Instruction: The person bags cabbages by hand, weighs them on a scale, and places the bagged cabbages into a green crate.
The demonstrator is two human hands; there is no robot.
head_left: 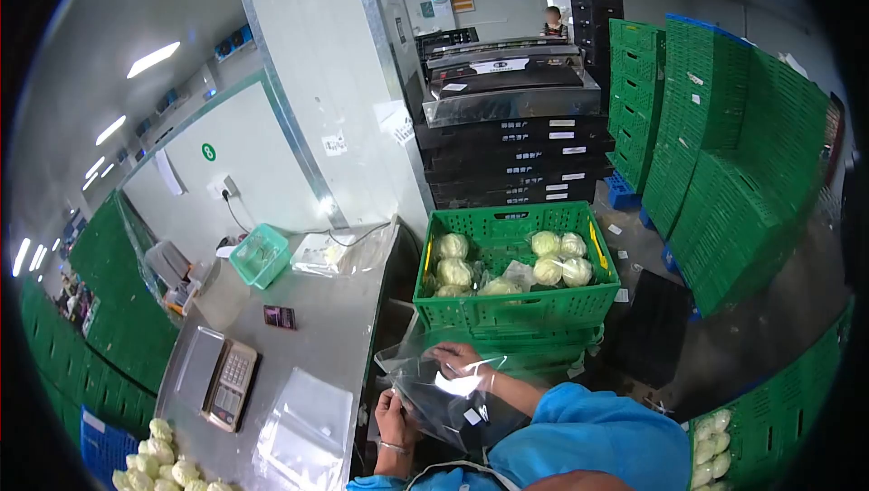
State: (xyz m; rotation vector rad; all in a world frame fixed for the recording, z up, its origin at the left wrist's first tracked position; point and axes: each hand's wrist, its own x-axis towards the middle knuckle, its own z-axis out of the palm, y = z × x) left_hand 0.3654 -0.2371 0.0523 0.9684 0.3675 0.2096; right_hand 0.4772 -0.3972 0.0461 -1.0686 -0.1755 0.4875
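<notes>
A clear plastic bag point(410, 373) is stretched between my two hands in front of my body. My left hand point(393, 419) pinches its near left edge. Above and to the right, my right hand point(455, 362) grips the bag with bent fingers; glare on the film partly hides how they lie. Just beyond the hands stands a green crate point(507, 313) with several pale round cabbages point(548, 270), some of them in clear film. To the left, a stack of flat clear bags point(303, 432) lies on the metal table point(337, 312).
On the table are a scale point(233, 382), a green basket point(261, 256), a small dark card point(280, 317) and a pile of unwrapped cabbages point(161, 459). Black crates point(516, 165) stand behind; green crates point(692, 129) rise at right. A person point(553, 25) is far back.
</notes>
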